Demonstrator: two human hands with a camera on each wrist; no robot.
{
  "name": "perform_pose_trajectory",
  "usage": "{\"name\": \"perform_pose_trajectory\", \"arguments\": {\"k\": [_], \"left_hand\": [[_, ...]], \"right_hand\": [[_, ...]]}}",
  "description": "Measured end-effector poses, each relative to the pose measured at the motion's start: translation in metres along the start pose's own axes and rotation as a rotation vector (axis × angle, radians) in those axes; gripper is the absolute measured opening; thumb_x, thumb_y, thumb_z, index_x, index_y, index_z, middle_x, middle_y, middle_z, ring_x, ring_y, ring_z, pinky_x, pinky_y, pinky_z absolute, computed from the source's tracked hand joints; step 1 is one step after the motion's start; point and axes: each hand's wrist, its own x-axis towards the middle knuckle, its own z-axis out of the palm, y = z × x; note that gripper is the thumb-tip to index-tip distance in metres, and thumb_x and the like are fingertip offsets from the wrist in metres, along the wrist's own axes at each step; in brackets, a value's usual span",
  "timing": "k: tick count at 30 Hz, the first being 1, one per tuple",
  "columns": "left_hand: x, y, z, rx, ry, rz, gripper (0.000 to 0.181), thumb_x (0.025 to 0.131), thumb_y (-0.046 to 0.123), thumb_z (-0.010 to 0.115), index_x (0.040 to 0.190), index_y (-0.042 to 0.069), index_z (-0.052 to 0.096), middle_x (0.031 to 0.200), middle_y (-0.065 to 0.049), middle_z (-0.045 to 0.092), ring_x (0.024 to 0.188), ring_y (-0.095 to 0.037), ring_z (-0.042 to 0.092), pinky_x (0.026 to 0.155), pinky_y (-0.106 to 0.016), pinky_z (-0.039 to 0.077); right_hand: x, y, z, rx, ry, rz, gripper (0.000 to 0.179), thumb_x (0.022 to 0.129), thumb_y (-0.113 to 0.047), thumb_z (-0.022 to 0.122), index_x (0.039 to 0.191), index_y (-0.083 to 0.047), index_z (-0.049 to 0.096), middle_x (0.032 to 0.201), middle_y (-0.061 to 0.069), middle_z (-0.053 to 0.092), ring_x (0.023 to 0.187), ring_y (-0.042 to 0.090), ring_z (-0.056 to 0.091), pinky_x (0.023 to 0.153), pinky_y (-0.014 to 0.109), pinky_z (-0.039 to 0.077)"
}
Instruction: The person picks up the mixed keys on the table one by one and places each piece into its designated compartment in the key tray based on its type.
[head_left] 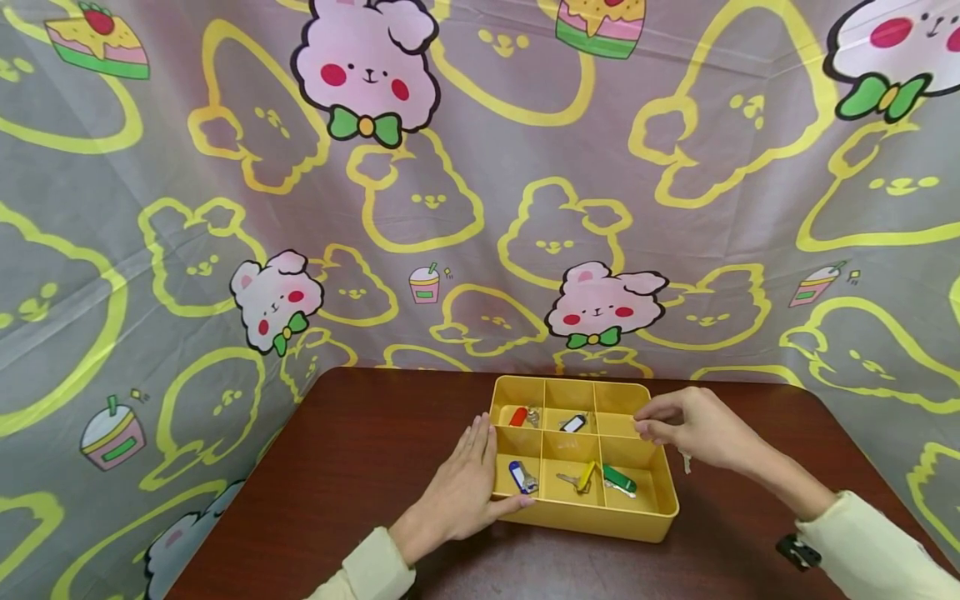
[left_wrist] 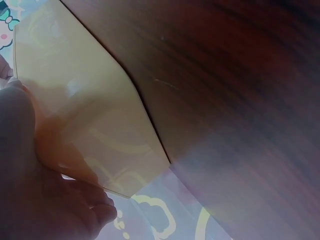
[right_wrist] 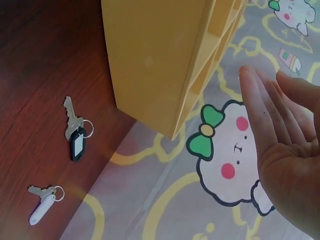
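Note:
My left hand rests on the left side of a yellow compartment box, its fingers straight along that wall and its thumb on the front rim. Above the back right compartment hovers my right hand, fingers slightly bent, and I see nothing between them. Inside the box lie tagged keys: a red-tagged key back left, a black-tagged key back middle, a blue-tagged key front left, a yellow-tagged key front middle and a green-tagged key front right.
On the dark wooden table, right of the box, lie another key with a black tag and a key with a pale tag. A patterned cloth hangs behind and beside the table.

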Motion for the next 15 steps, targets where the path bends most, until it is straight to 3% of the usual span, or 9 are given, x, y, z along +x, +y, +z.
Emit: {"name": "perform_pose_trajectory", "arguments": {"k": [8,15], "left_hand": [[0.0,0.001,-0.001,0.003,-0.002,0.0,0.123,0.091,0.092,0.029,0.165,-0.006,0.02,0.176,-0.025,0.008,0.165,-0.038,0.016,0.133,-0.047,0.025],[-0.001,0.001,-0.001,-0.004,0.0,0.003,0.122,0.091,0.091,0.03,0.164,-0.006,0.021,0.175,-0.026,0.007,0.165,-0.037,0.015,0.133,-0.047,0.025]], "right_hand": [[-0.001,0.003,-0.006,0.012,0.03,0.014,0.016,0.097,-0.017,0.076,0.108,-0.007,0.08,0.097,0.005,0.083,0.079,0.017,0.08,0.065,0.024,0.061],[-0.002,0.007,-0.011,-0.022,0.064,0.007,0.012,0.097,-0.015,0.075,0.106,-0.009,0.08,0.092,-0.002,0.082,0.074,0.006,0.077,0.067,0.023,0.061]]}}
